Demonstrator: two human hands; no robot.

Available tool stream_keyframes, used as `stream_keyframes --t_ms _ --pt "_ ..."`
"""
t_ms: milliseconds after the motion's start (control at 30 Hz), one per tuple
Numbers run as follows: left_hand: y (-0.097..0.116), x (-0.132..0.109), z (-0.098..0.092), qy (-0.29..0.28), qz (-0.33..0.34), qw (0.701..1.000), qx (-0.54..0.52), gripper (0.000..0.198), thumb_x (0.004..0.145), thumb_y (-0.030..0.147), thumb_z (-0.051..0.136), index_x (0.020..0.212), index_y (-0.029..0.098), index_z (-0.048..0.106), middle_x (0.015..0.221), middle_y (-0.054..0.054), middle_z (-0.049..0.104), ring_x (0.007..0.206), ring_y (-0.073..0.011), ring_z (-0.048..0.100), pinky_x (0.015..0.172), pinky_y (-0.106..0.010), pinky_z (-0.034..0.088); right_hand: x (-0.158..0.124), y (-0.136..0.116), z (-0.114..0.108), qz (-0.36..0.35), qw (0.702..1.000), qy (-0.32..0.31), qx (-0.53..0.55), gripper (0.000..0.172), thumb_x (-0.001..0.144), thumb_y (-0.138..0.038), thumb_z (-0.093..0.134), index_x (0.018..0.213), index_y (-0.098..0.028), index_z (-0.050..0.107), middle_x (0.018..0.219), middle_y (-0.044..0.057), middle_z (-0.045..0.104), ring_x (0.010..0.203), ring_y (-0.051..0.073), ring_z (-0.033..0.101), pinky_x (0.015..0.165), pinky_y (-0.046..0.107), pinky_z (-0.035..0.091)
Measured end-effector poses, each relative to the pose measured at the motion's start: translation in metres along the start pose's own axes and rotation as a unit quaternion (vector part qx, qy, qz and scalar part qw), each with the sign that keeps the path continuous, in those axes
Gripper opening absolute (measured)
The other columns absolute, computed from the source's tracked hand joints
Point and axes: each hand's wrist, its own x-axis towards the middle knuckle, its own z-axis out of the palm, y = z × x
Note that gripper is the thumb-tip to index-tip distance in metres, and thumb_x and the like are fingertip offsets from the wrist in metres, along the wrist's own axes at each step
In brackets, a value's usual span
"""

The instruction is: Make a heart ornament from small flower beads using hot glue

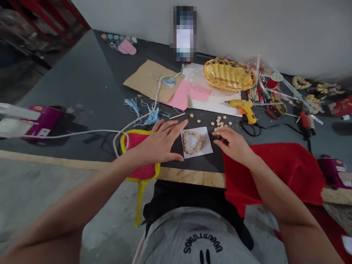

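Note:
My left hand (165, 141) lies with spread fingers on the dark tabletop, beside the left edge of a small white paper square (207, 148). On that paper is a rounded ring of small, pale, flower-shaped wooden pieces (186, 143). At the paper's right, my right hand (233, 145) has bent fingers, with thumb and index tips apart. Its fingertips are close to a loose heap of the same pale pieces (219, 124); I make out nothing held. A pink fan with a yellow rim (140, 172) is partly under my left hand and forearm.
A yellow glue gun (246, 108), a wicker basket (229, 75) and blue tassels (151, 115) lie beyond my hands. A phone (184, 35) leans on the wall. Red cloth (286, 168) hangs over the front edge. A white cable (82, 135) crosses the left side.

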Motion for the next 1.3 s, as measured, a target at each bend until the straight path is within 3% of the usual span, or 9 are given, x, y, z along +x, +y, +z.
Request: stream_keyframes --t_ms 100,267,600,933,1300 --pt "0.003 0.000 0.002 0.005 -0.013 1.000 -0.008 0.118 0.076 0.075 0.064 0.158 0.014 0.004 0.156 -0.024 0.034 0.145 -0.0373 0.029 0.117 -0.055 0.016 -0.009 -0.012 -0.010 -0.066 0.993 -0.043 -0.091 0.023 0.094 -0.022 0.056 0.112 -0.015 0.070 0.113 0.015 0.070 0.107 0.026 0.064 0.096 0.049 0.055" --pt "0.007 0.002 0.004 0.017 -0.020 1.000 -0.014 0.122 0.073 0.072 0.068 0.158 0.015 0.002 0.154 -0.023 0.038 0.144 -0.0366 0.030 0.117 -0.054 0.016 -0.029 -0.023 -0.011 -0.124 0.980 -0.073 -0.136 0.027 0.095 -0.019 0.053 0.114 -0.014 0.071 0.113 0.016 0.071 0.113 0.027 0.062 0.097 0.051 0.055" --pt "0.011 0.006 0.004 0.018 -0.018 0.999 -0.022 0.115 0.079 0.060 0.069 0.157 0.017 -0.002 0.156 -0.021 0.036 0.143 -0.0346 0.031 0.117 -0.054 0.014 -0.046 -0.024 0.000 -0.118 0.975 -0.073 -0.174 0.029 0.095 -0.019 0.055 0.118 -0.007 0.068 0.124 0.017 0.067 0.119 0.030 0.057 0.103 0.050 0.053" --pt "0.008 0.013 -0.003 -0.019 -0.028 0.999 -0.042 0.114 0.080 0.053 0.070 0.157 0.020 -0.006 0.157 -0.020 0.036 0.149 -0.0314 0.025 0.118 -0.057 0.005 -0.052 -0.028 0.004 -0.114 0.972 -0.077 -0.191 0.029 0.094 -0.021 0.058 0.120 -0.012 0.068 0.125 0.015 0.067 0.119 0.031 0.056 0.099 0.051 0.054" --pt "-0.005 0.027 -0.013 -0.094 0.000 0.993 -0.064 0.119 0.076 0.052 0.073 0.158 0.027 -0.009 0.166 -0.016 0.013 0.153 -0.0338 0.012 0.118 -0.057 -0.005 -0.056 -0.030 -0.002 -0.156 0.971 -0.052 -0.175 0.026 0.096 -0.021 0.055 0.115 -0.010 0.069 0.117 0.014 0.069 0.116 0.026 0.059 0.102 0.045 0.055"
